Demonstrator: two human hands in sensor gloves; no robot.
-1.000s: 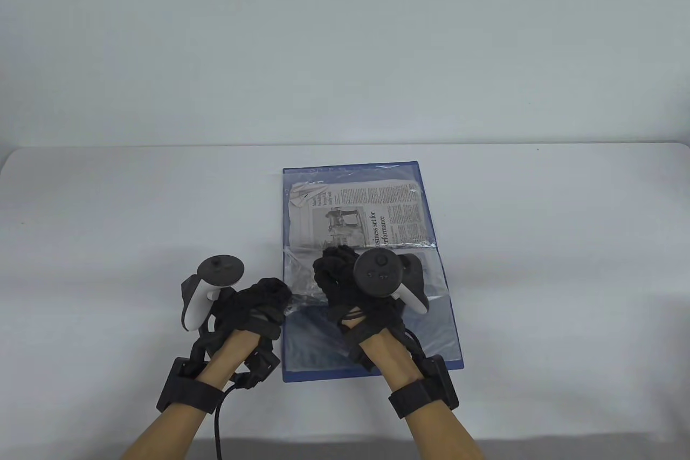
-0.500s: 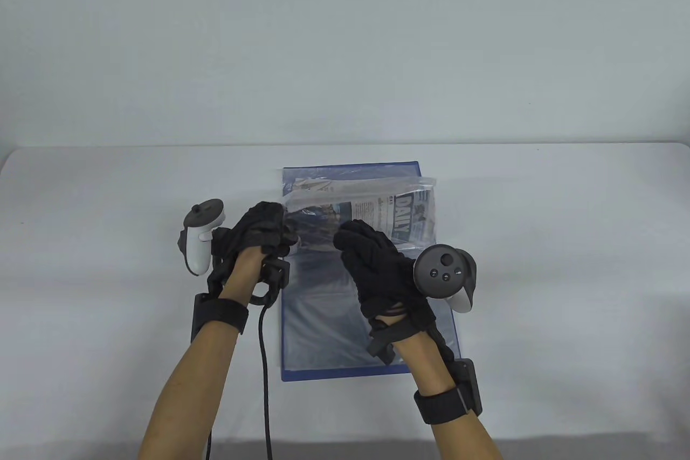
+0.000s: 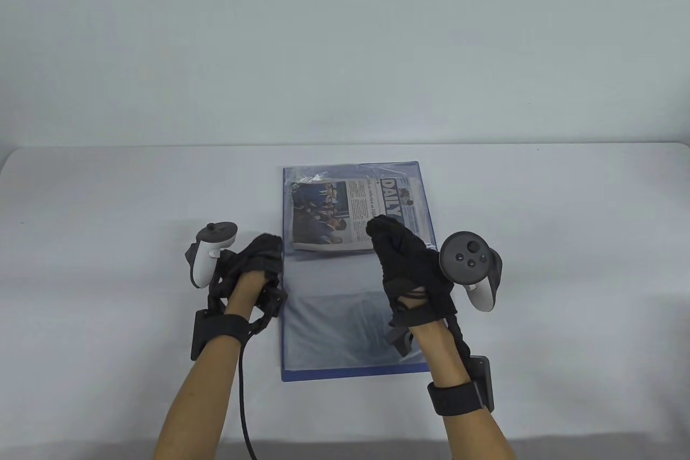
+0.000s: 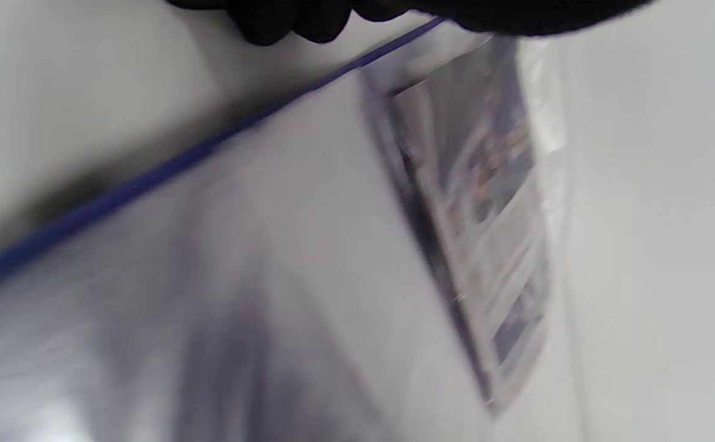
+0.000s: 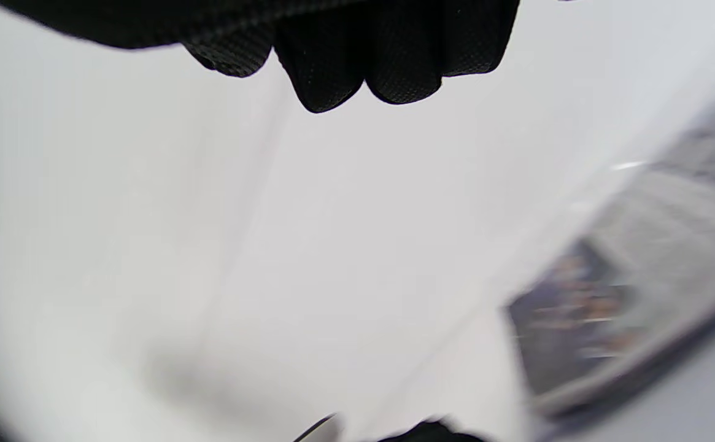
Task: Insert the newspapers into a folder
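A blue folder (image 3: 345, 375) lies open on the white table, with clear plastic sleeves over its pages. A folded newspaper (image 3: 345, 206) with a "DAILY" headline lies flat in the folder's far half, under clear plastic. My left hand (image 3: 261, 258) is curled at the folder's left edge; whether it pinches the edge is unclear. In the left wrist view its fingertips (image 4: 283, 18) hang beside the blue edge (image 4: 148, 178), with the newspaper (image 4: 492, 202) further off. My right hand (image 3: 396, 244) lies with fingers stretched onto the newspaper's near right corner. The right wrist view is blurred; it shows fingertips (image 5: 363, 55) and the newspaper (image 5: 584, 307).
The white table (image 3: 539, 266) stretches to both sides of the folder. A black cable (image 3: 242, 406) runs from my left wrist off the near edge. A pale wall stands behind the table.
A clear sleeve with the newspaper was lifted by my left hand and turned over toward the far half; it now lies flat with the "DAILY" side up. Both hands moved away from me.
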